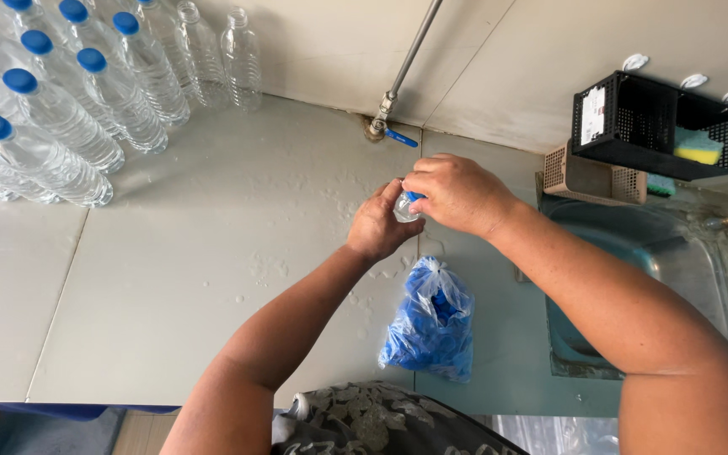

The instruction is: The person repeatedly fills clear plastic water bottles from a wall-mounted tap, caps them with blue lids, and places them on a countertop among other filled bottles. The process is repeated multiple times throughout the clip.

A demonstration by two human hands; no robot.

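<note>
Capping in progress: my left hand (pixel 378 226) grips a clear bottle (pixel 404 209) at its neck over the wet grey counter (pixel 212 253); my right hand (pixel 457 194) pinches a blue cap (pixel 414 196) onto it. Capped bottles (pixel 52 101) stand far left, several behind them uncapped. Bag of caps (pixel 431 324) lies below; sink (pixel 634 253) right.

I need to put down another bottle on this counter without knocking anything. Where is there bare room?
The widest bare patch is the wet grey counter between the capped bottles at the back left and the bag of blue caps. The near left corner is also bare. It is crowded around the left hand and right hand, under the tap, and by the sink.
</note>
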